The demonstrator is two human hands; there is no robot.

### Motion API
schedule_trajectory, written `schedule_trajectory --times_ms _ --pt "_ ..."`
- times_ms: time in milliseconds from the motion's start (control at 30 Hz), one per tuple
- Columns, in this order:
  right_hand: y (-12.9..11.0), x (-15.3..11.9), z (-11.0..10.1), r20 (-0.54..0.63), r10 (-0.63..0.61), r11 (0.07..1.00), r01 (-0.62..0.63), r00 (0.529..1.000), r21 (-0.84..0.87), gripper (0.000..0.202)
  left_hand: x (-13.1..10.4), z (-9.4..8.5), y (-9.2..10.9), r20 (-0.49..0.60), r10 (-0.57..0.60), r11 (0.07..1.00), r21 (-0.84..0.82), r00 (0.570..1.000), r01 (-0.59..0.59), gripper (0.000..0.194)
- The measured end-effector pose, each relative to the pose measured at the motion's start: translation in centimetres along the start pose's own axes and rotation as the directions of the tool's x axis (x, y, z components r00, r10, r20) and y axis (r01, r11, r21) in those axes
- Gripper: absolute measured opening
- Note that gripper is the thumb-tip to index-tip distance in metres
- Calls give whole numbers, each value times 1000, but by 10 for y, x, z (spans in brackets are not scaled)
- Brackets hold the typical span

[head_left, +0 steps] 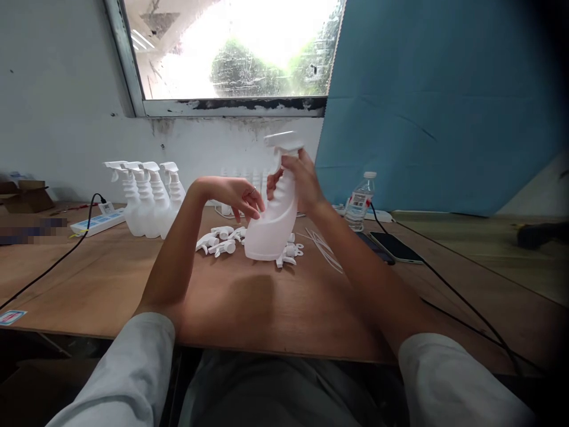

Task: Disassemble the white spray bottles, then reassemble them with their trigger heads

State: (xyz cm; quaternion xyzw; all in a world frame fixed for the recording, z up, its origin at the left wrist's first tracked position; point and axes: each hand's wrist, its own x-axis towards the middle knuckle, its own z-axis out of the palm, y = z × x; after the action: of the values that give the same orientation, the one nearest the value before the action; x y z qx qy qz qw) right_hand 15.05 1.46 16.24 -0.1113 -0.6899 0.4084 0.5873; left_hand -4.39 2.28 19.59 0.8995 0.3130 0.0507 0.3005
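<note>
A white spray bottle (271, 228) with its trigger head on top is held tilted above the wooden table. My right hand (300, 178) is wrapped round its neck, just under the spray head. My left hand (237, 196) hangs bent at the wrist beside the bottle, its fingers apart and the tips near or against the bottle's side; it grips nothing. Loose white trigger heads (222, 240) lie on the table below my left hand, and others (288, 255) lie behind the bottle's base. Several capped white spray bottles (144, 207) stand upright at the left.
At the right are a clear water bottle (358, 204), a phone (397, 247) and black cables on the table (267, 308). White tubes (323, 249) lie near my right forearm. A power strip (98, 222) is at the left. More bottle necks show behind my hands.
</note>
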Motion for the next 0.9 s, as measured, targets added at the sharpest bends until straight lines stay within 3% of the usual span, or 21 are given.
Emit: schedule_trajectory --times_ms 100,233,333,400,600,767,900 --pt "7 -7 14 36 73 997 -73 997 5 38 -13 -5 6 -186 116 993 29 976 -113 41" --pt "20 -15 30 46 125 992 -126 991 4 35 -35 -11 10 -491 242 970 144 837 -195 41" --pt "30 -18 33 44 158 987 -158 986 1 33 -47 -12 14 -610 307 952 195 730 -237 41" --pt "34 -19 33 42 157 988 -157 987 3 33 -50 -9 20 -646 313 950 210 697 -232 42" --pt "38 -23 35 58 129 990 -132 990 54 38 -41 2 36 -583 279 934 350 763 -74 38" --pt "45 -22 31 155 120 966 -152 981 208 29 -33 3 35 -520 335 898 429 786 -98 34" --pt "48 -23 28 190 168 922 -223 967 318 31 -30 1 30 -531 322 910 401 784 -103 30"
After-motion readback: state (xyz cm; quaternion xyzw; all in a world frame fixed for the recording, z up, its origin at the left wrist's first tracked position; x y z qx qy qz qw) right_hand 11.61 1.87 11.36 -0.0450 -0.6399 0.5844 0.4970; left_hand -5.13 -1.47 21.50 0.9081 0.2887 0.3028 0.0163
